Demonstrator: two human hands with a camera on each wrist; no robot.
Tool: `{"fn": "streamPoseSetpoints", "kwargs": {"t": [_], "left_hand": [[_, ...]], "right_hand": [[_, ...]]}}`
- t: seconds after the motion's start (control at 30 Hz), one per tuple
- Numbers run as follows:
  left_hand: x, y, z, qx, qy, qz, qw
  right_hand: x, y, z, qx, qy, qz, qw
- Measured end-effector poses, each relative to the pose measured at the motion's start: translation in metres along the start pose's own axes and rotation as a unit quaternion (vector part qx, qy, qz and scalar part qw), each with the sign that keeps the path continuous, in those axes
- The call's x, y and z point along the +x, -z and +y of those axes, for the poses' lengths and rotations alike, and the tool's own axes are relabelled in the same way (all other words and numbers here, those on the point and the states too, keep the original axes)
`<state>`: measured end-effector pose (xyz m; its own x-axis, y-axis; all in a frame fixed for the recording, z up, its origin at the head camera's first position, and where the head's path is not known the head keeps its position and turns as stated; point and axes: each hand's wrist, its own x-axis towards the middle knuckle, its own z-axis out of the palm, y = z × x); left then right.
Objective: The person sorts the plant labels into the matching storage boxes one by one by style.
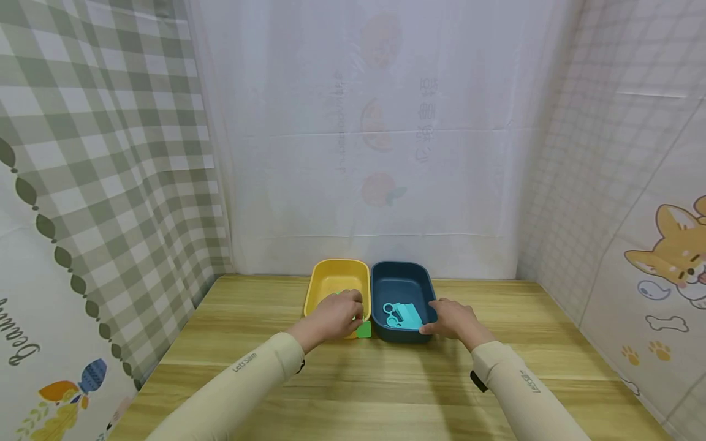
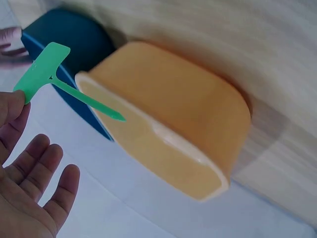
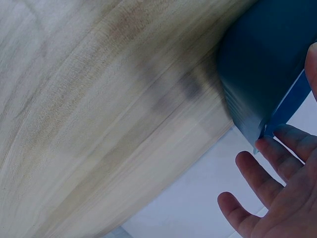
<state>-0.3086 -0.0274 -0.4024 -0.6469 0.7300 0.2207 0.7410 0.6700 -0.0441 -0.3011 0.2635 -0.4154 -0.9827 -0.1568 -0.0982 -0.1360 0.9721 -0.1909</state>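
My left hand [image 1: 336, 312] pinches a green T-shaped plant label [image 2: 42, 72] between thumb and index finger, the other fingers spread. The label hangs over the near rim of the yellow bin [image 1: 342, 264], its pointed stem towards the bin's opening. To the right, touching or nearly touching the yellow one, stands a dark blue bin [image 1: 399, 282]. Several flat turquoise pieces [image 1: 408, 315], some with rings, lie in it. My right hand [image 1: 455, 318] is at the blue bin's near right corner, fairly straight fingers touching its rim. My left hand hides part of the yellow bin's inside.
Both bins stand on a wood-grain table [image 1: 386, 392] near its back edge. A white curtain [image 1: 309, 196] hangs right behind them. Checked cloth [image 1: 160, 153] closes off the left side, and a printed cloth [image 1: 618, 245] the right.
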Motion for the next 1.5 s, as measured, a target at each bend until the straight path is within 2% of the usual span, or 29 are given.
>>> {"fn": "streamPoseSetpoints", "kwargs": {"t": [0.33, 0.5, 0.6, 0.8, 1.03, 1.3, 1.4, 1.5], "left_hand": [[0.010, 0.009, -0.024, 0.018, 0.033, 0.023, 0.9990], [0.016, 0.008, -0.036, 0.036, 0.051, 0.033, 0.9975], [0.019, 0.006, -0.039, 0.051, 0.067, 0.027, 0.9961], [0.023, -0.001, -0.042, 0.064, 0.092, -0.006, 0.9937], [0.029, -0.013, -0.043, 0.106, 0.095, -0.049, 0.9887], [0.034, -0.026, -0.041, 0.149, 0.087, -0.042, 0.9841], [0.033, -0.030, -0.039, 0.169, 0.081, -0.033, 0.9817], [0.031, -0.033, -0.037, 0.172, 0.079, -0.039, 0.9812]], "right_hand": [[0.001, -0.001, 0.001, -0.004, 0.001, 0.001, 1.000], [0.002, -0.001, 0.001, -0.003, 0.001, 0.000, 1.000], [0.001, -0.002, 0.001, -0.002, -0.002, -0.001, 1.000], [0.002, -0.002, 0.002, 0.001, -0.006, -0.004, 1.000], [0.000, 0.000, -0.001, 0.002, -0.003, -0.002, 1.000], [-0.002, 0.003, -0.003, -0.002, -0.001, 0.000, 1.000], [-0.002, 0.003, -0.003, -0.004, -0.001, -0.002, 1.000], [-0.001, 0.002, -0.003, -0.004, -0.002, -0.004, 1.000]]}}
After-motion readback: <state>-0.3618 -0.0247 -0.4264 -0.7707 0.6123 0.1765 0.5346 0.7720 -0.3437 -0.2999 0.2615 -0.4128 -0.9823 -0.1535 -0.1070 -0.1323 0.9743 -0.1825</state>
